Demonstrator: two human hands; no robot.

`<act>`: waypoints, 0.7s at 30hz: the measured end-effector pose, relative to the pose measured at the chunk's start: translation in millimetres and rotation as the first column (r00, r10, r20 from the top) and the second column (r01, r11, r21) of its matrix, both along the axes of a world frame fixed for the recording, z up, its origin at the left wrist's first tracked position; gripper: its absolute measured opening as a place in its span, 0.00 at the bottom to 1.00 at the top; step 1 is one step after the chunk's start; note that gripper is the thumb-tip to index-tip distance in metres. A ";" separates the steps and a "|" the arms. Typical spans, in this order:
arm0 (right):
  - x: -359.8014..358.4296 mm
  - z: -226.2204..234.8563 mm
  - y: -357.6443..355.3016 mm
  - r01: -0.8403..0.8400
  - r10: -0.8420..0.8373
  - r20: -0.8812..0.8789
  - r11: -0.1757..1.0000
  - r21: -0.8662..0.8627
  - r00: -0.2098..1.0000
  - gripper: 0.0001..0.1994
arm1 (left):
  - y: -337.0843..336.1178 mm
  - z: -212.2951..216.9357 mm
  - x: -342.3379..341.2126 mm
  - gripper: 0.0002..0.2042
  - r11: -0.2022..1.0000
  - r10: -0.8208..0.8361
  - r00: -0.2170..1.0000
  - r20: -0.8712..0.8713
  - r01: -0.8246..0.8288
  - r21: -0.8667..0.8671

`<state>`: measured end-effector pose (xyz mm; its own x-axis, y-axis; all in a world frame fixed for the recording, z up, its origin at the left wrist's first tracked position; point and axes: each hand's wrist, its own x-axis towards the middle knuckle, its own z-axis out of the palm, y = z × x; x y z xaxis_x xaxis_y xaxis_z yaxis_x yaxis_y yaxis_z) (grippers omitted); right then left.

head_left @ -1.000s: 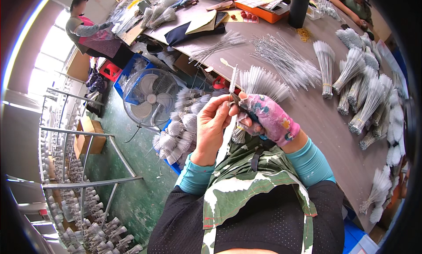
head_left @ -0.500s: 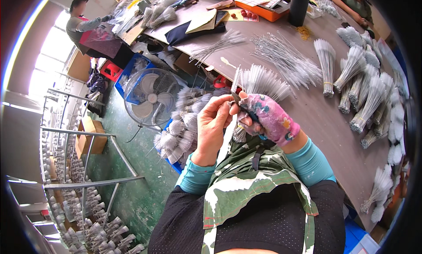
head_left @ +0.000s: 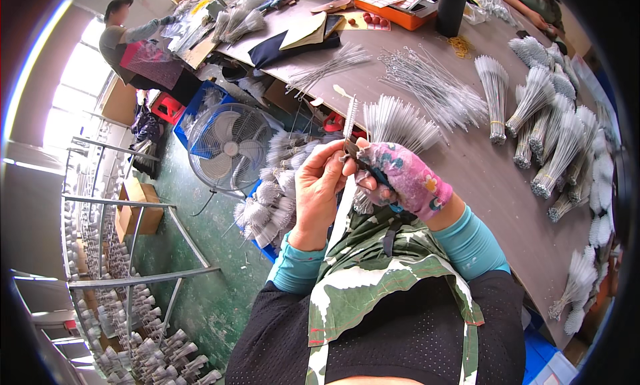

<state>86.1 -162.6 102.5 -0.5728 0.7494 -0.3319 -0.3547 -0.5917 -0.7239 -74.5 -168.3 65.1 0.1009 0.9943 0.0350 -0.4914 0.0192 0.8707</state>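
My left hand [head_left: 319, 192] is bare and pinches a thin wire brush [head_left: 350, 116], its white bristled end pointing up. In a pink floral fingerless glove, my right hand [head_left: 415, 180] is closed around pliers [head_left: 352, 148]. Their dark jaws meet the brush just below the bristles, and a bit of blue handle shows under my palm. My fingers hide the lower end of the wire. Just beyond the right hand, a fanned bunch of similar brushes [head_left: 395, 126] lies at the table edge.
Loose brushes [head_left: 437, 88] and tied bundles [head_left: 492, 95] cover parts of the brown table [head_left: 497, 192]. A black bottle [head_left: 452, 10] stands by an orange box [head_left: 400, 15]. Left are a floor fan [head_left: 230, 148], a heaped blue crate [head_left: 265, 252] and metal racks [head_left: 143, 280]. Two people are farther off.
The brush and the plier jaws have shifted slightly left and down. My right wrist has turned a little, and both hands keep their grip.
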 end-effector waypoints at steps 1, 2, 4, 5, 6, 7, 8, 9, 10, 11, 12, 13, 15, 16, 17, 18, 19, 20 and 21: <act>-0.4 -1.2 0.0 0.000 0.000 0.000 1.000 0.000 1.000 0.19 | 0.2 -0.6 -0.6 0.10 1.000 0.000 1.000 0.000 0.000 0.000; -1.0 -3.1 0.2 0.008 -0.008 0.002 1.000 0.001 1.000 0.19 | 0.8 -1.5 -1.5 0.10 1.000 -0.010 1.000 -0.004 0.010 0.014; -2.2 -3.7 -0.2 0.017 -0.017 0.004 1.000 0.003 1.000 0.20 | 1.4 -3.1 -2.4 0.10 0.999 -0.020 1.000 -0.009 0.020 0.028; -3.6 -3.2 -0.7 0.038 -0.038 0.009 0.999 -0.008 0.999 0.19 | 1.7 -4.2 -2.4 0.10 1.000 -0.011 1.000 -0.018 0.012 0.025; -4.9 -2.7 -1.3 0.059 -0.058 0.014 0.998 -0.019 0.998 0.18 | 2.0 -4.9 -2.5 0.10 1.000 -0.003 1.000 -0.026 0.003 0.022; -5.7 -2.7 -1.7 0.059 -0.058 0.014 0.998 -0.019 0.998 0.18 | 2.2 -5.2 -2.9 0.10 1.000 -0.003 1.000 -0.026 0.003 0.022; -6.2 -2.4 -2.5 0.072 -0.072 0.014 0.997 -0.023 0.997 0.18 | 2.2 -5.3 -3.1 0.10 1.000 -0.005 1.000 -0.026 0.006 0.024; -6.6 -2.2 -3.0 0.085 -0.085 0.014 0.996 -0.027 0.996 0.18 | 2.2 -5.4 -3.1 0.09 1.000 -0.007 1.000 -0.026 0.008 0.025; -6.8 -2.0 -3.4 0.086 -0.085 0.014 0.996 -0.028 0.996 0.18 | 2.2 -5.8 -3.1 0.09 1.000 -0.008 1.000 -0.026 0.008 0.025; -7.2 -1.8 -3.7 0.087 -0.086 0.014 0.996 -0.027 0.996 0.19 | 2.0 -6.1 -3.2 0.09 0.999 -0.006 1.000 -0.026 0.007 0.032; -7.3 -1.7 -4.0 0.087 -0.087 0.013 0.996 -0.026 0.996 0.19 | 1.9 -6.2 -3.3 0.09 0.999 -0.004 1.000 -0.027 0.005 0.039; -7.7 -4.0 -4.1 0.087 -0.087 0.013 0.996 -0.026 0.996 0.19 | 1.7 -5.8 -2.9 0.09 0.999 -0.004 1.000 -0.027 0.005 0.039; -8.1 -10.5 -3.8 0.088 -0.089 -0.046 0.996 -0.029 0.995 0.19 | 1.8 -4.7 -1.5 0.09 0.999 -0.002 1.000 -0.030 0.003 0.038; -7.6 -9.7 -4.1 0.089 -0.090 -0.046 0.996 -0.029 0.995 0.19 | 2.2 -5.4 -1.6 0.09 0.999 -0.003 1.000 -0.030 0.005 0.037; -7.5 -8.4 -4.2 0.091 -0.092 -0.022 0.995 -0.031 0.996 0.19 | 2.6 -6.9 -2.7 0.09 0.999 -0.014 1.000 -0.020 0.015 0.036; -7.3 -7.3 -4.4 0.093 -0.093 0.002 0.995 -0.033 0.996 0.19 | 2.9 -7.7 -3.2 0.09 0.999 -0.026 1.000 -0.010 0.026 0.035; -7.3 -6.7 -4.4 0.094 -0.094 0.001 0.995 -0.033 0.996 0.19 | 2.7 -6.9 -2.7 0.09 0.999 -0.026 1.000 -0.011 0.026 0.034; -7.2 -6.1 -4.4 0.094 -0.094 0.006 0.995 -0.033 0.996 0.20 | 2.3 -5.4 -1.8 0.09 0.999 -0.027 1.000 0.001 0.027 0.023; -7.2 -5.9 -4.3 0.094 -0.093 0.011 0.995 -0.033 0.996 0.20 | 2.2 -4.6 -1.3 0.09 1.000 -0.028 1.000 0.012 0.028 0.012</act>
<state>78.9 -166.9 96.6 -0.4976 0.7881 -0.3623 -0.4032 -0.5799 -0.7079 -75.8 -166.1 60.5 0.1283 0.9906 0.0478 -0.5015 0.0232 0.8649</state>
